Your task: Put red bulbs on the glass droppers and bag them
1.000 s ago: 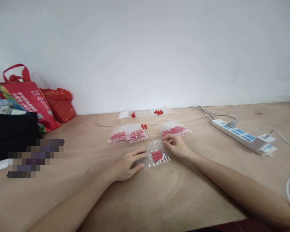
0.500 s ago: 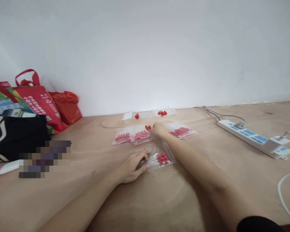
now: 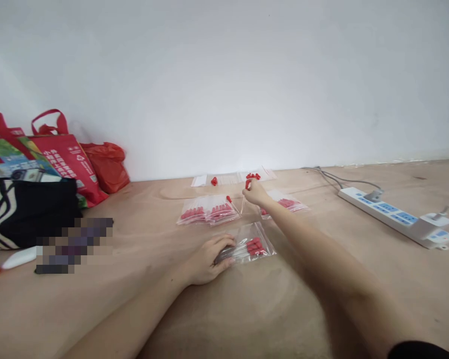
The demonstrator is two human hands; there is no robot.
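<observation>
My left hand grips the left end of a clear zip bag, which holds thin clear sticks with red heads. Beyond it, my right hand pinches a red-headed stick that hangs downward from the fingers. Clear bags with red-headed pieces lie to the left of my right hand, and another such bag lies to its right. A single red head shows at the upper edge of the left group.
Near the wall lie flat clear bags with red pieces on them. A white power strip with cables is at the right. Red bags and a black striped bag stand at the left, beside a blurred object.
My right hand has lifted away from the middle bags, slightly up and to the right, with a red-headed stick. My left hand stays on the near bag.
</observation>
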